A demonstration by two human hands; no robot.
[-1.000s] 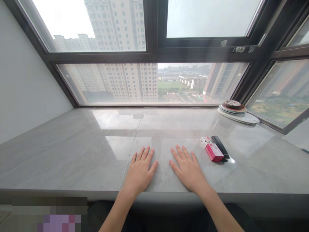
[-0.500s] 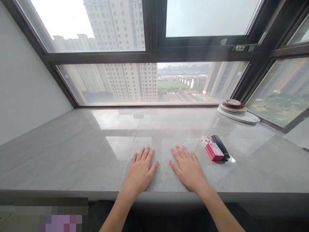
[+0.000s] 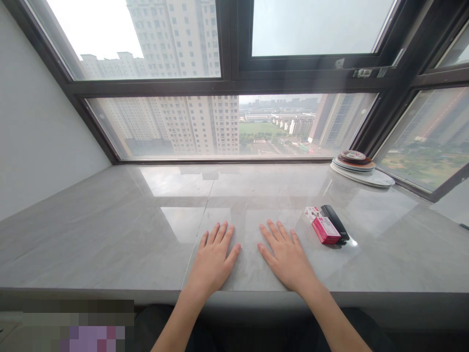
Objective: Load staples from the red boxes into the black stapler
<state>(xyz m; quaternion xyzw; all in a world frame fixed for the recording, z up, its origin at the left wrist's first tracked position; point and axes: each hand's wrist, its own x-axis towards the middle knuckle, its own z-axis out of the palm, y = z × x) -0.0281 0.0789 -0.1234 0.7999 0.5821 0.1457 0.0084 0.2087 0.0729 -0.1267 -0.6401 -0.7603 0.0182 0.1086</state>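
Note:
My left hand (image 3: 213,258) lies palm down on the grey marble-look sill (image 3: 110,239), fingers spread and nothing held. My right hand (image 3: 285,255) rests flat on the same surface, its fingers apart and also holding nothing. To the right of my right hand is a small pink and white box (image 3: 324,227). Touching or very close along the box's right side lies a black stapler-like object (image 3: 335,222); its exact kind is hard to make out.
A stack of plates (image 3: 353,161) stands in the far right corner, on a white oval slab (image 3: 381,178). Dark-framed windows (image 3: 227,87) border the back and right. The sill's front edge (image 3: 252,293) runs under my wrists. A dark thin object (image 3: 464,227) shows at the right edge.

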